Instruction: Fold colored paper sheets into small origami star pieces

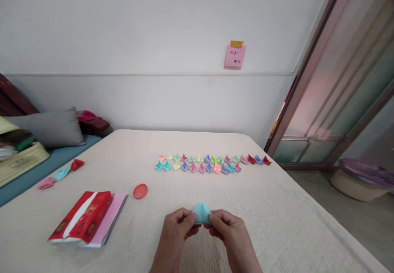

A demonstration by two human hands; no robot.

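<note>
My left hand [176, 228] and my right hand [227, 231] meet low in the middle of the view, both pinching a light-blue folded paper piece [202, 214] between thumbs and fingers. The piece is a small pointed shape, tip upward, held just above a cream quilted bed cover [277, 211]. Farther ahead on the cover lie two rows of small multicoloured folded paper pieces [209, 163]. A red round lid [140, 191] sits left of my left hand, and a red printed packet [80, 216] rests on pink paper sheets [115, 211].
Three folded pieces [61, 173] in pink, blue and red lie near the left edge of the cover. Beyond it are a grey pillow [55, 128] and a yellow basket [21, 162]. A pink note [235, 56] is taped to the white wall. A glass door stands at right.
</note>
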